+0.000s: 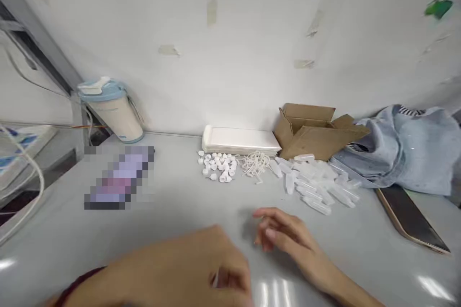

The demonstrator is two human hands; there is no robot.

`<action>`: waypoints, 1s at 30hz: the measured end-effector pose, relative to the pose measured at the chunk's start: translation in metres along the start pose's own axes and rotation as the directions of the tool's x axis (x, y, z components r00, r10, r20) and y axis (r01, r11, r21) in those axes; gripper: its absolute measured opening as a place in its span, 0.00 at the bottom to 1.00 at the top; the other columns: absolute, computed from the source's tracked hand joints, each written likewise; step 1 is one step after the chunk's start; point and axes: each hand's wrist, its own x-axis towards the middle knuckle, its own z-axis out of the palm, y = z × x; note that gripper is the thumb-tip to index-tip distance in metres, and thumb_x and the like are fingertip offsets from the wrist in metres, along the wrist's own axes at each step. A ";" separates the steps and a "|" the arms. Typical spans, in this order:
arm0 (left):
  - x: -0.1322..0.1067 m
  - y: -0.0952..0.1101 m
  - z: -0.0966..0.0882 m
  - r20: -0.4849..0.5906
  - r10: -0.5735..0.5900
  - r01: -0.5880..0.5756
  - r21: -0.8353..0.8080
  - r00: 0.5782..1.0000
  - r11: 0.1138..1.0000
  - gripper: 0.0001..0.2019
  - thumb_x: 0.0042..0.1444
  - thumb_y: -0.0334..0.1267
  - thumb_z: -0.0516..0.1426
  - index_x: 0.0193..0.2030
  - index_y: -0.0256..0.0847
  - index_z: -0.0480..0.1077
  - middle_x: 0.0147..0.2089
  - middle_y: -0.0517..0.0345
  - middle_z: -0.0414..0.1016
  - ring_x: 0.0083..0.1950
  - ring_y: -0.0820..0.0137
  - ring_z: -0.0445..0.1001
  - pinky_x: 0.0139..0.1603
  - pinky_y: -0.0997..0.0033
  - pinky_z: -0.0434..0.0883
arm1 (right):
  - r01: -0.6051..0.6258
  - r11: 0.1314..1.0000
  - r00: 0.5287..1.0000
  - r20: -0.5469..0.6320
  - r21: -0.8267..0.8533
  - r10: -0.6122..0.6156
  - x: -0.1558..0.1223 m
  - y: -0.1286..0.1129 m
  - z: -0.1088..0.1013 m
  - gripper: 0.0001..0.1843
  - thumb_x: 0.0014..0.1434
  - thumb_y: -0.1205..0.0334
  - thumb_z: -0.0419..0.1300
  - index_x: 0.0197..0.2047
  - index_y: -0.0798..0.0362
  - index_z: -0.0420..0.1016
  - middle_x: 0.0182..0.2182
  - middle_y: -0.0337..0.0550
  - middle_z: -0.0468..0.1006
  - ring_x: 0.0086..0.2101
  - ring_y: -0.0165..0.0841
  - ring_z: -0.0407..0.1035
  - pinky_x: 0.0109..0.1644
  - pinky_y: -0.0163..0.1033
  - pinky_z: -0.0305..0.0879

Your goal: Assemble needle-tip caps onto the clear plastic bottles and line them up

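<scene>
Left hand [201,268]: blurred, wrist cut by the bottom edge; I cannot tell what glints between its fingers.
Right hand [284,235]: forearm leaves the bottom edge.
Pixelated patch [118,177]: beyond the left hand, unreadable to me.
White bits [218,165]: beyond both hands, too small to identify.
Dark slab [410,218]: right of the right hand, far end under cloth [406,148].

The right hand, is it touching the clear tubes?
Apart. The head view shows bare table between the right hand and the clear tubes.
</scene>
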 end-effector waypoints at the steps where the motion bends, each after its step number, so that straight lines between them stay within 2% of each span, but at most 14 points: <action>1: 0.039 0.046 -0.030 -0.009 0.030 -0.030 -0.003 0.999 1.000 0.13 0.62 0.41 0.49 0.41 0.44 0.74 0.37 0.64 0.73 0.39 0.71 0.68 0.36 0.76 0.60 | -0.014 0.999 0.999 0.028 -0.035 0.015 0.001 0.002 0.002 0.15 0.61 0.53 0.55 0.46 0.53 0.71 0.27 0.40 0.74 0.28 0.30 0.66 0.34 0.36 0.61; 2: 0.072 0.089 -0.055 0.100 0.034 -0.036 0.017 0.994 0.999 0.11 0.60 0.40 0.52 0.36 0.42 0.74 0.32 0.64 0.73 0.34 0.72 0.68 0.33 0.76 0.60 | -0.023 0.997 0.998 0.050 -0.069 0.026 0.001 0.004 0.004 0.14 0.61 0.54 0.56 0.46 0.53 0.71 0.27 0.40 0.74 0.28 0.30 0.66 0.34 0.36 0.61; 3: 0.097 0.128 -0.074 0.138 0.044 -0.047 0.019 0.990 0.999 0.10 0.58 0.39 0.53 0.32 0.40 0.73 0.27 0.64 0.71 0.29 0.74 0.67 0.29 0.76 0.59 | -0.026 0.995 0.997 0.067 -0.101 0.033 0.001 0.006 0.006 0.14 0.61 0.56 0.56 0.47 0.53 0.70 0.27 0.40 0.74 0.28 0.30 0.66 0.34 0.36 0.61; 4: 0.114 0.161 -0.088 0.107 0.041 -0.044 0.018 0.993 0.999 0.10 0.57 0.37 0.52 0.30 0.38 0.72 0.24 0.65 0.69 0.26 0.75 0.65 0.26 0.77 0.58 | -0.020 0.991 0.996 0.080 -0.132 0.030 0.000 0.007 0.007 0.15 0.60 0.57 0.56 0.49 0.53 0.68 0.28 0.41 0.74 0.29 0.31 0.67 0.34 0.36 0.62; 5: 0.124 0.187 -0.095 0.073 0.044 -0.044 0.004 0.996 0.999 0.08 0.56 0.36 0.52 0.30 0.38 0.70 0.23 0.65 0.68 0.24 0.76 0.64 0.24 0.78 0.58 | -0.012 0.987 0.996 0.085 -0.160 0.025 0.000 0.008 0.008 0.16 0.60 0.58 0.56 0.51 0.53 0.66 0.29 0.42 0.75 0.30 0.31 0.67 0.34 0.37 0.63; 7: 0.127 0.217 -0.096 -0.030 0.054 -0.053 0.036 0.998 0.998 0.07 0.53 0.35 0.53 0.26 0.37 0.67 0.22 0.65 0.66 0.23 0.77 0.62 0.23 0.79 0.57 | 0.006 0.980 0.996 0.094 -0.198 0.013 -0.002 0.007 0.009 0.19 0.60 0.62 0.55 0.55 0.52 0.62 0.33 0.43 0.76 0.32 0.32 0.69 0.36 0.38 0.64; 10: 0.117 0.219 -0.087 -0.082 0.065 -0.059 0.072 0.995 0.996 0.06 0.52 0.35 0.53 0.26 0.38 0.63 0.22 0.65 0.66 0.23 0.77 0.61 0.22 0.79 0.56 | 0.010 0.974 0.987 0.158 -0.225 0.026 -0.003 0.002 0.011 0.19 0.58 0.67 0.54 0.53 0.51 0.62 0.35 0.44 0.76 0.34 0.32 0.69 0.38 0.39 0.66; 14: 0.113 0.206 -0.086 -0.018 0.208 -0.204 0.119 0.978 0.972 0.05 0.51 0.30 0.50 0.25 0.39 0.60 0.24 0.63 0.69 0.24 0.76 0.63 0.24 0.78 0.56 | -0.011 0.969 0.971 0.230 -0.247 0.070 -0.002 -0.001 0.013 0.17 0.54 0.71 0.55 0.48 0.52 0.64 0.34 0.43 0.77 0.31 0.31 0.69 0.37 0.37 0.67; 16: 0.115 0.206 -0.090 0.011 0.223 -0.223 0.105 0.975 0.969 0.06 0.50 0.29 0.49 0.24 0.39 0.59 0.24 0.63 0.69 0.23 0.76 0.62 0.24 0.78 0.56 | 0.004 0.970 0.973 0.225 -0.245 0.053 -0.002 0.000 0.015 0.17 0.55 0.71 0.55 0.48 0.53 0.64 0.33 0.44 0.78 0.30 0.31 0.69 0.36 0.37 0.67; 21: 0.115 0.214 -0.096 0.037 0.136 -0.137 0.023 0.990 0.990 0.06 0.43 0.28 0.49 0.20 0.40 0.55 0.18 0.66 0.60 0.21 0.77 0.55 0.20 0.78 0.52 | 0.068 0.969 0.976 0.215 -0.237 -0.016 -0.002 0.000 0.019 0.15 0.55 0.71 0.54 0.47 0.54 0.65 0.33 0.46 0.79 0.31 0.31 0.71 0.35 0.36 0.67; 25: 0.113 0.220 -0.097 0.094 0.069 -0.062 -0.073 0.993 0.995 0.05 0.45 0.28 0.48 0.22 0.39 0.61 0.21 0.64 0.65 0.21 0.77 0.59 0.21 0.78 0.55 | 0.099 0.960 0.972 0.231 -0.261 -0.037 -0.003 -0.005 0.021 0.16 0.54 0.72 0.54 0.47 0.54 0.67 0.33 0.45 0.78 0.31 0.30 0.72 0.35 0.34 0.67; 28: 0.113 0.221 -0.098 0.148 0.076 -0.052 -0.160 0.986 0.986 0.08 0.45 0.28 0.46 0.25 0.37 0.66 0.24 0.62 0.69 0.24 0.75 0.64 0.24 0.78 0.58 | 0.087 0.954 0.963 0.269 -0.287 -0.007 -0.003 -0.007 0.019 0.17 0.54 0.73 0.55 0.47 0.53 0.68 0.33 0.43 0.78 0.31 0.30 0.72 0.36 0.34 0.68; 30: 0.113 0.221 -0.099 0.155 0.087 -0.057 -0.190 0.984 0.980 0.09 0.44 0.28 0.46 0.24 0.37 0.66 0.24 0.62 0.68 0.25 0.75 0.64 0.24 0.78 0.59 | 0.074 0.950 0.964 0.267 -0.303 0.011 -0.003 -0.007 0.017 0.17 0.55 0.73 0.55 0.48 0.52 0.68 0.34 0.43 0.79 0.32 0.30 0.71 0.38 0.35 0.68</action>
